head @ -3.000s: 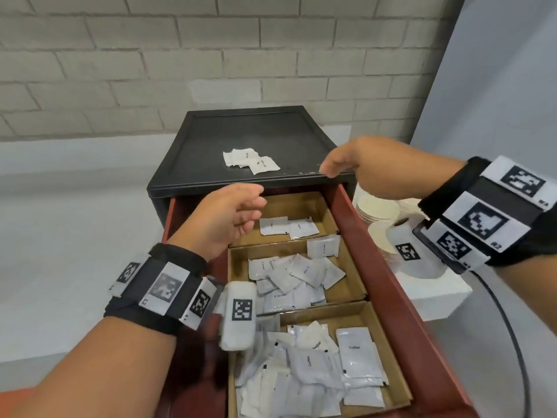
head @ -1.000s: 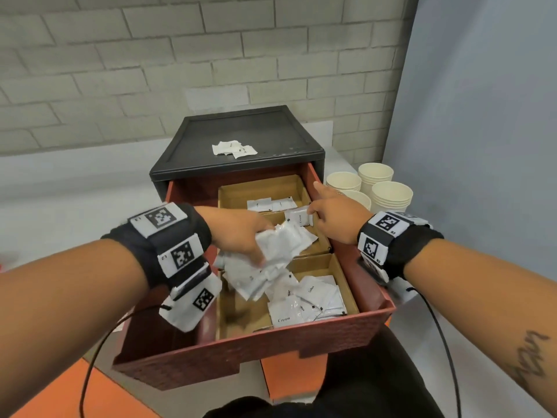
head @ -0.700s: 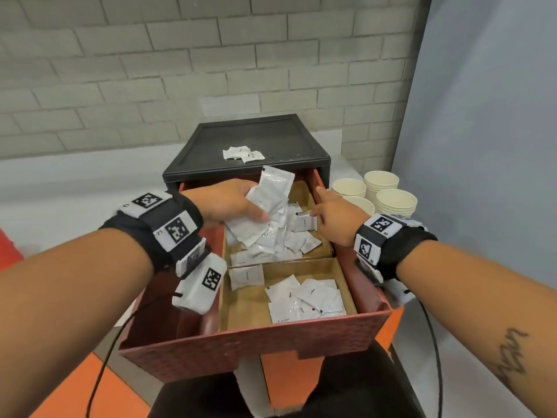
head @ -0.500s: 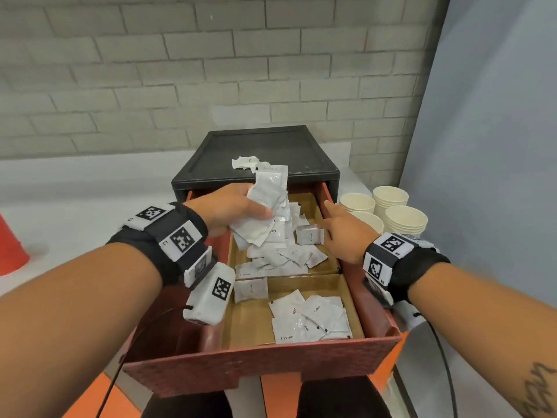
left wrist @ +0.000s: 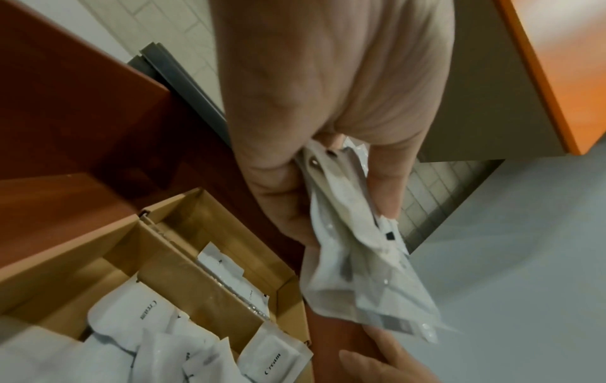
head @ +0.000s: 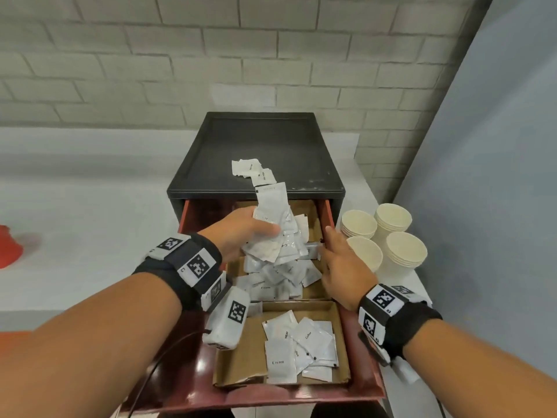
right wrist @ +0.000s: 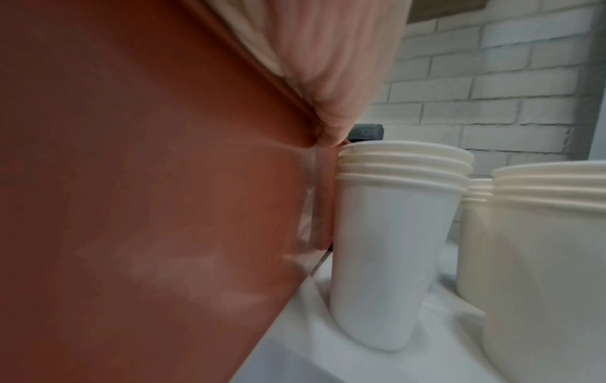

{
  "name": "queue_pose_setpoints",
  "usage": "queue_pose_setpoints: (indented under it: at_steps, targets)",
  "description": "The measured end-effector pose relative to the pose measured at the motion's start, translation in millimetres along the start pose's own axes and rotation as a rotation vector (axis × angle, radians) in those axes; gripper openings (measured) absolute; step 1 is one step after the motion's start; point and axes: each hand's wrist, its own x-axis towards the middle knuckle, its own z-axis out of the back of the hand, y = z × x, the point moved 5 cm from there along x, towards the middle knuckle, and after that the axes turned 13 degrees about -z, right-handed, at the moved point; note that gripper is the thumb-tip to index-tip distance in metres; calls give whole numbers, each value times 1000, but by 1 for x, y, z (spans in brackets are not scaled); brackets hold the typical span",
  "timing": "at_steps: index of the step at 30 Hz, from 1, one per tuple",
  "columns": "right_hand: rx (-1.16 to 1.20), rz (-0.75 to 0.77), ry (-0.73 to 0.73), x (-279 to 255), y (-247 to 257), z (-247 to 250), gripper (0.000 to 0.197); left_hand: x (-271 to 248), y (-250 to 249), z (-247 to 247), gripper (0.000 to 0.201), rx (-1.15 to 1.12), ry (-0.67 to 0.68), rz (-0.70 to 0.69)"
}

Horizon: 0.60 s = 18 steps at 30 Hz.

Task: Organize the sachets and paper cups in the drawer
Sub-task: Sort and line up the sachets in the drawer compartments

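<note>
My left hand (head: 259,229) grips a thick bundle of white sachets (head: 272,220), held above the middle cardboard compartment (head: 316,292) of the red drawer (head: 301,393). The left wrist view shows the same bundle (left wrist: 354,254) hanging from curled fingers. More sachets lie heaped in the middle compartment (head: 275,277), and a few lie in the front compartment (head: 297,345). My right hand (head: 336,257) rests along the drawer's right wall with its fingers straight. Stacks of paper cups (head: 391,239) stand just right of the drawer; the right wrist view shows the cups (right wrist: 393,233) close up.
A black cabinet (head: 262,140) holds the drawer, and a few sachets (head: 251,170) lie on its top. It stands on a white counter (head: 90,221) against a brick wall. A grey panel closes off the right side. The drawer's outer side wall (right wrist: 147,181) nearly touches the nearest cup stack.
My left hand scooped sachets out of the front compartment and lifted them up and back over the middle one, where some have dropped. My right hand moved from the cabinet's edge to the drawer's right wall.
</note>
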Motion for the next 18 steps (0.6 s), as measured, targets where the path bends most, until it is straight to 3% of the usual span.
queue_pose_setpoints:
  at_steps: [4, 7, 10, 13, 18]
  targets:
    - [-24, -9, 80, -3, 1, 4, 54, -3, -7, 4, 36, -13, -14, 51]
    - [-47, -43, 158, 0, 6, 21, 43, -4, -8, 7, 47, -36, -21, 32]
    - [128, -133, 173, 8, 14, 51, 26, -3, -1, 12, 48, -56, -14, 4]
    - [343, -131, 166, 12, 28, 77, 40, -1, 8, 14, 34, -93, -9, -19]
    - [665, -64, 193, 14, 57, 78, 48, -3, 13, 16, 38, -164, 15, -69]
